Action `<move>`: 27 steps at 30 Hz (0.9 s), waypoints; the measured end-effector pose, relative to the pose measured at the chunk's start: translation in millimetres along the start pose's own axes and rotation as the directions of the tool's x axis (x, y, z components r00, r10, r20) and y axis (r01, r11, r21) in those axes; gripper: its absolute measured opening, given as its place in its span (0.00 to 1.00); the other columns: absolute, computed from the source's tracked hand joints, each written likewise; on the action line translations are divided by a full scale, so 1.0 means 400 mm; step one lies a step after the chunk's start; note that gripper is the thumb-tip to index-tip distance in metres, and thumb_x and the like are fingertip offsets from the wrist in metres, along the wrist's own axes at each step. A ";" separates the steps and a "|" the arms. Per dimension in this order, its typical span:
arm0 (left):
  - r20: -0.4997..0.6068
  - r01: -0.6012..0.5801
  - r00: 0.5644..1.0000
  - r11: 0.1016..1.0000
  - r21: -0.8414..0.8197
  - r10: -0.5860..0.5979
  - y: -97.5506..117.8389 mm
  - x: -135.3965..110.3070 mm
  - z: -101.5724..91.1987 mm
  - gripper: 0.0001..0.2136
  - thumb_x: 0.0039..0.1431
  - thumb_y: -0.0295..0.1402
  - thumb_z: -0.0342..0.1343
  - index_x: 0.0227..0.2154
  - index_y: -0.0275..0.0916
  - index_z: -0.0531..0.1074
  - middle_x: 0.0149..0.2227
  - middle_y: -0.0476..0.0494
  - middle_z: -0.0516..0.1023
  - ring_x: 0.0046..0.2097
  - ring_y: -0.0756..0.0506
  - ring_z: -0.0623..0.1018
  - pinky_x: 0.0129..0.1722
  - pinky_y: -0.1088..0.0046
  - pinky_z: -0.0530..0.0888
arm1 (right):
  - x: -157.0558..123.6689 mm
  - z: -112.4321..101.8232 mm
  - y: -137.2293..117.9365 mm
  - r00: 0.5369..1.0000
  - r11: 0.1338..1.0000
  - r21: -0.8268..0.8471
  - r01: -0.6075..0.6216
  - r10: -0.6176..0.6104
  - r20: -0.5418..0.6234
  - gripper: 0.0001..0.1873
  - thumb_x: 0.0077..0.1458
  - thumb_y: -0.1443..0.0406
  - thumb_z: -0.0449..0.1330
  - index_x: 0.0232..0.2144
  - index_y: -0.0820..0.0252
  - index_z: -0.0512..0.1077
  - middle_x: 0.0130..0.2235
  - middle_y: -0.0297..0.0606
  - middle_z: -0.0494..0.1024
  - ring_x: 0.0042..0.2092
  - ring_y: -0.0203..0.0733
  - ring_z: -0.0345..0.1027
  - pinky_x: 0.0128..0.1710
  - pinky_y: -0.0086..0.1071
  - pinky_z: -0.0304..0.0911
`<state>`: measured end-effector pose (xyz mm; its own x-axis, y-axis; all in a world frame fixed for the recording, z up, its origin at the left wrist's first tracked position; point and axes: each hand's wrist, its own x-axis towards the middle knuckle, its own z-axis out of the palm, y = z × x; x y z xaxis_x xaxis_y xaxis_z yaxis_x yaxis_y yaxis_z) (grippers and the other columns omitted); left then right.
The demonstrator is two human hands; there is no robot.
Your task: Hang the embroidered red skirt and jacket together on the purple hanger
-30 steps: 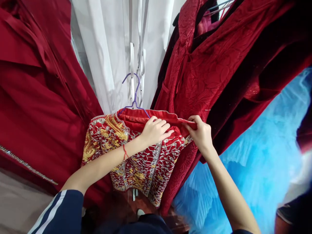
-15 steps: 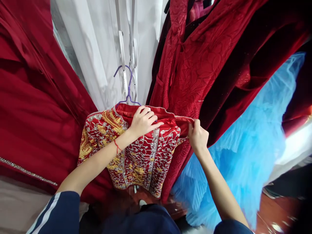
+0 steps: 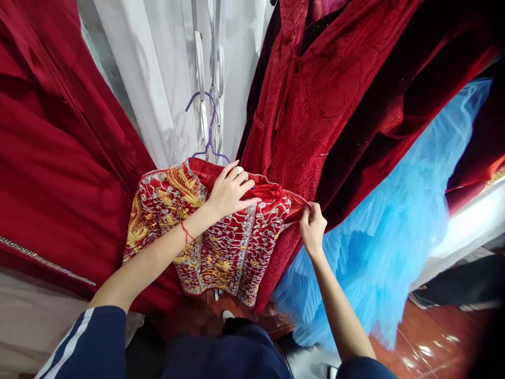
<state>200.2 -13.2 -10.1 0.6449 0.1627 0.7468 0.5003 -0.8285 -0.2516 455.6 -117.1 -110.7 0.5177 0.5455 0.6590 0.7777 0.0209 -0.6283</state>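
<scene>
A red garment (image 3: pixel 221 247) embroidered in gold and silver hangs on a purple wire hanger (image 3: pixel 210 138). My left hand (image 3: pixel 229 190) grips its top edge near the hanger, fingers curled over the red lining. My right hand (image 3: pixel 312 227) pinches the garment's right end, where the waistband comes to a corner. The cloth is stretched between the two hands.
Dark red garments hang to the left (image 3: pixel 51 158) and right (image 3: pixel 347 100). White cloth (image 3: pixel 158 79) hangs behind, with white hangers (image 3: pixel 201 63). A blue tulle skirt (image 3: pixel 398 226) fills the right. Reddish floor (image 3: pixel 434 337) shows at the lower right.
My right hand has slid down and right along the garment's edge to its corner. The left hand kept its grip near the hanger. The view shifted slightly right.
</scene>
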 end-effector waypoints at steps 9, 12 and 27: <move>-0.032 0.048 0.998 0.997 0.058 -0.047 0.030 -0.015 -0.013 0.17 0.64 0.46 0.54 0.40 0.38 0.79 0.40 0.39 0.79 0.49 0.38 0.74 0.63 0.49 0.63 | -0.060 0.103 0.024 0.896 0.867 0.453 -0.207 0.354 -0.268 0.21 0.62 0.47 0.51 0.37 0.58 0.65 0.33 0.33 0.67 0.33 0.37 0.62 0.38 0.33 0.64; -0.037 0.061 0.998 0.995 0.074 -0.058 0.038 -0.021 -0.020 0.17 0.64 0.47 0.53 0.40 0.38 0.79 0.41 0.38 0.79 0.49 0.38 0.74 0.63 0.49 0.63 | -0.079 0.117 0.075 0.922 0.962 0.250 -0.109 0.192 -0.336 0.19 0.66 0.52 0.45 0.43 0.60 0.65 0.41 0.43 0.71 0.42 0.43 0.67 0.47 0.40 0.65; 0.085 0.221 0.969 0.969 0.108 -0.231 0.084 -0.020 -0.057 0.15 0.60 0.45 0.57 0.41 0.41 0.78 0.44 0.39 0.77 0.52 0.36 0.73 0.66 0.45 0.57 | 0.038 -0.047 0.161 0.995 0.934 0.358 0.019 -0.051 0.080 0.15 0.63 0.56 0.52 0.38 0.60 0.72 0.36 0.40 0.78 0.37 0.41 0.71 0.42 0.36 0.68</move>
<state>198.7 -54.5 -10.5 0.5589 0.3945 0.7293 0.6900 -0.7091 -0.1452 520.4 -123.0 -133.3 0.4470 0.6092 0.6551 0.6086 0.3296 -0.7218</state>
